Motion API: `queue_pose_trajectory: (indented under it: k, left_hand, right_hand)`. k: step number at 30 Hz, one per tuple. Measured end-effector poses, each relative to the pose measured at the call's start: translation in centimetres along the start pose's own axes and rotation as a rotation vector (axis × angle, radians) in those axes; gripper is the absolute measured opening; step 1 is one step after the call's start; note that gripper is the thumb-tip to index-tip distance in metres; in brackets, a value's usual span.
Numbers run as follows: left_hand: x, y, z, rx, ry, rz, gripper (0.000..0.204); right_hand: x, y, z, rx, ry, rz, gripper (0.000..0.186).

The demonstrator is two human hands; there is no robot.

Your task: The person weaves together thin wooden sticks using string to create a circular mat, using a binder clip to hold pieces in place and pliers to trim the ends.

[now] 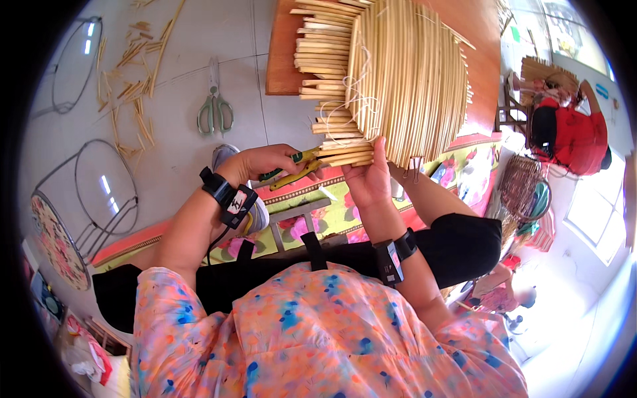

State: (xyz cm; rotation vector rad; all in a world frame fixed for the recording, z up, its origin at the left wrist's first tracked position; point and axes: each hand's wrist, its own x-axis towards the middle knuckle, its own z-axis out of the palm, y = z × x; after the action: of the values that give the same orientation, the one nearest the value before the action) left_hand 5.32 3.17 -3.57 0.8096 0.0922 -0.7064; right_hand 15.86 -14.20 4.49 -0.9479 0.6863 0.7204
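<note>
My left hand (pixel 271 161) is closed around yellow-and-green hand shears (pixel 296 178), whose front end meets the cut stalk ends at the near left corner of a woven reed mat (pixel 411 79). Just right of the shears, my right hand (pixel 371 178) grips that same corner, thumb on top and the other fingers mostly hidden below. A loose white string (pixel 358 93) trails over the left side of the mat. Stalk ends (pixel 325 53) of uneven length stick out along that side.
The mat rests on a reddish-brown board (pixel 284 66). On the tiled floor lie green-handled scissors (pixel 215 106) and scattered stalk scraps (pixel 136 86). A stool with a patterned seat (pixel 60 239) stands at left. At right are a wicker basket (pixel 523 186) and a person in red (pixel 577 136).
</note>
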Motion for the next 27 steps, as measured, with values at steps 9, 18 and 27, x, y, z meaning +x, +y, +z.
queue_pose_trajectory:
  k: [9, 18, 27]
  left_hand:
    - [-0.8, -1.6, -1.1, 0.393, 0.168, -0.159, 0.056]
    - [-1.5, -1.4, -0.5, -0.047, -0.094, -0.054, 0.031]
    - [-0.6, -2.0, 2.1, 0.072, -0.077, 0.288, 0.068]
  right_hand:
    - [0.1, -0.9, -1.6, 0.005, -0.114, 0.024, 0.047]
    - [-1.4, -2.4, 0.8, -0.016, -0.128, 0.096, 0.042]
    - [-2.4, -4.1, 0.6, 0.122, -0.204, 0.209, 0.048]
